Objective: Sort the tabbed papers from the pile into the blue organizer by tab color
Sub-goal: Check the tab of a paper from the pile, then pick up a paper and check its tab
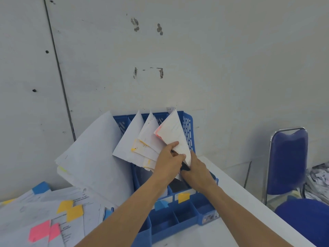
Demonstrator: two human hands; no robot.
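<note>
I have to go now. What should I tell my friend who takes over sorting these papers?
The left hand pinches the pink-tabbed papers in the rightmost slot of the blue organizer; the right hand holds their lower edge.
The yellow-tabbed papers stand in the slot beside them.
Done: some pink and yellow papers are sorted.
Left: seat this bundle, then sort the pile at the left, which shows pink, yellow and blue tabs.

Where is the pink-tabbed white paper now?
Head view, centre: pink-tabbed white paper in blue plastic organizer's rightmost slot, held by left hand and right hand, beside yellow-tabbed papers.
</note>
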